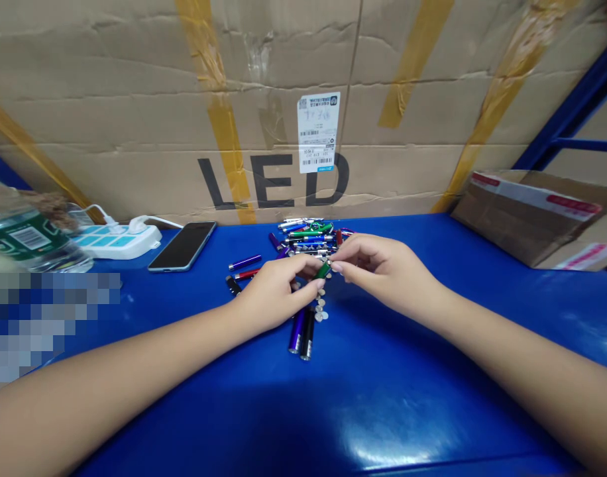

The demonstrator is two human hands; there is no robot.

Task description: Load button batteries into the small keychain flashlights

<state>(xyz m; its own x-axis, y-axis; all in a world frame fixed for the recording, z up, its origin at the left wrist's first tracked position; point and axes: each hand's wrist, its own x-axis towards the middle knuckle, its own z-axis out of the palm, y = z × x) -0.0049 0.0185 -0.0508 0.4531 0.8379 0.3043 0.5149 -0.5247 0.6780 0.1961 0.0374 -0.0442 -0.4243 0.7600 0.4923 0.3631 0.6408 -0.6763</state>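
Note:
My left hand is closed around a short green metal tube, which looks like a mini flashlight body, tilted with its silvery end up. At that end my right hand pinches thumb and fingertips together; whatever small part is between them is hidden. Just below the fingers lie several small silver button cells. A purple flashlight tube and a black one rest side by side in front of them. Behind my hands is a pile of small flashlights in green, blue, silver and red.
Left of the pile lie a purple tube, a red tube and a black piece. Farther left are a phone, a white power strip and a water bottle. An open carton stands right; a large cardboard box walls the back.

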